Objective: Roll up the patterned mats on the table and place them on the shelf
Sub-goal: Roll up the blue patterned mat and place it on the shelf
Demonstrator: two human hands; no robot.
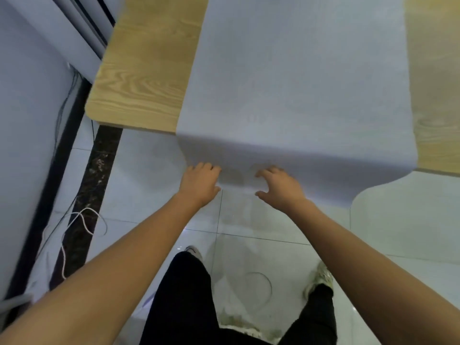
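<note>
Mat: a pale grey-lilac mat [298,83] is lying flat and unrolled on the counter [139,78]; no pattern is showing on the upturned side; the frame is blurring any fine texture.
Long axis: it is running straight away from the person, from the near counter edge towards the far side and out of the top of the view; the short edges are lying across the view.
Near end: it is drooping over the near counter edge and pointing down towards the floor [410,220]; its rounded corner is hanging at the right.
Counter: light wood grain is showing as a strip on each side of the mat.
Left hand: the left hand [200,185] is grasping the hanging hem near its left corner; the fingers are curling over the front face and the thumb is tucking under the edge.
Right hand: the right hand [280,189] is sitting just beside it on the same hem, fingers bent against the mat and thumb spread below; whether it is actually clamping the hem I cannot tell.
Person: black trousers [181,295] and pale shoes [321,277] are standing on the white tiles below the arms.
Left margin: loose cords [82,220] are trailing over the floor beside a dark strip.
</note>
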